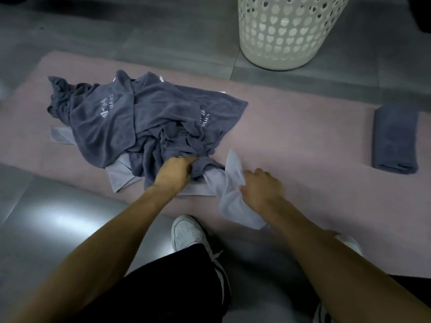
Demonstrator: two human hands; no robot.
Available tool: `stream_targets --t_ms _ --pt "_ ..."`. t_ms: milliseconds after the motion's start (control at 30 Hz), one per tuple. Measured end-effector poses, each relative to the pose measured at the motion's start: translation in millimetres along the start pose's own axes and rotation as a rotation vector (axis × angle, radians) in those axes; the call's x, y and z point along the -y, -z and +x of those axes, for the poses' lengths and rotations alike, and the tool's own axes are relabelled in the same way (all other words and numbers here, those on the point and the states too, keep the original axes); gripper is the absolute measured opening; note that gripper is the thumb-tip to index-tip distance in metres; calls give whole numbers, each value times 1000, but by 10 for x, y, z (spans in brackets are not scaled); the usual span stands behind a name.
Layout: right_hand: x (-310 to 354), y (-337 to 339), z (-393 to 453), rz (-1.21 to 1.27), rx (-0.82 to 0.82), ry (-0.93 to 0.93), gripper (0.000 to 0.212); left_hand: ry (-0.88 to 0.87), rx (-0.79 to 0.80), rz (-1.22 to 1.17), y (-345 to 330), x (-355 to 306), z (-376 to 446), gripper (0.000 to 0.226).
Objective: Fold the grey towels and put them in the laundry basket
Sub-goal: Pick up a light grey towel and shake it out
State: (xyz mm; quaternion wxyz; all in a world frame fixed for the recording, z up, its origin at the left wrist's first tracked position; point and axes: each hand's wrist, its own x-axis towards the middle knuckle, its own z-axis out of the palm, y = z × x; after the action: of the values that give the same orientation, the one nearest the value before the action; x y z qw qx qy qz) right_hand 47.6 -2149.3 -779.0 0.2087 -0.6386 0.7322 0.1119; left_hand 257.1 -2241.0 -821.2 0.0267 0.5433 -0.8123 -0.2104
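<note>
So the heap of dark grey towels (144, 117) sat crumpled on the pink mat (303, 136), spreading away from and to the left of the left hand (173, 173), which was dug into its near edge. That hand's fingers were curled into a bunched-up knot of dark grey cloth right at the bottom of the pile, so it had a proper fistful of it. A couple of the towels had white lettering showing, too blurry and flipped to read properly.

Just to the right of that fist, a light grey towel (229, 194) trailed out from under the heap and toward the person. The right hand (261, 185) was on it, fingers bent over the cloth and looking like they pinched its edge, with one corner sticking up between the two hands. It was a bit motion-blurred, so how tight that hold was I couldn't say. More light grey fabric poked out from under the pile on the far left of the left hand.

Well off to the right of the right hand, a folded dark grey towel (395, 138) lay neatly on the mat by itself. The white laundry basket (286, 33), the one with heart-shaped holes, stood on the grey floor beyond the mat, up and away from both hands, nothing touching it.

A white sneaker (189, 231) was planted at the mat's near edge, below the hands.
</note>
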Motion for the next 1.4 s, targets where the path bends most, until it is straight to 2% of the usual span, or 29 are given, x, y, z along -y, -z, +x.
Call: stream_targets --t_ms 100,200,267,300,367,433,467,533,633,800,900,1100,1167,1233,1300,1333,1400 --pt "171 -236 192 45 -94 93 52 217 -306 -366 92 64 -56 35" --pt "498 -454 439 105 -50 221 62 397 -481 -440 170 256 -77 17" --pt "693 -615 627 63 11 249 71 386 -428 -294 187 407 -111 19" --pt "742 -690 700 27 42 241 76 342 -331 -165 177 439 -151 28" --pt "771 -822 850 -43 54 203 79 169 -40 198 70 511 -225 52" --pt "734 -875 940 -97 -28 200 67 -28 248 463 -83 599 -209 69" --pt "693 -887 971 -137 -64 217 59 -59 354 529 -154 633 -175 72" --pt "586 -830 1027 -183 -84 273 47 -16 446 594 -270 713 -76 76" --pt "435 -675 1051 -176 -46 323 30 22 432 643 -323 740 66 72" --pt "149 -405 815 -136 -25 280 39 80 400 759 -333 729 216 52" --pt "49 -246 627 -109 -96 242 32 197 434 799 -330 607 221 59" --pt "-82 -38 37 -62 -103 192 17 450 498 774 -98 483 154 75" --pt "-189 36 -194 -43 -136 168 15 436 505 761 -26 373 113 81" --pt "-249 199 -380 -7 -197 155 15 348 498 719 79 158 64 76" --pt "-258 416 -510 54 -246 162 15 290 417 542 254 -130 -14 57" --pt "-244 533 -558 84 -269 180 15 259 327 454 349 -276 -55 49" --pt "-185 768 -648 146 -327 228 15 160 88 386 581 -625 -173 48"
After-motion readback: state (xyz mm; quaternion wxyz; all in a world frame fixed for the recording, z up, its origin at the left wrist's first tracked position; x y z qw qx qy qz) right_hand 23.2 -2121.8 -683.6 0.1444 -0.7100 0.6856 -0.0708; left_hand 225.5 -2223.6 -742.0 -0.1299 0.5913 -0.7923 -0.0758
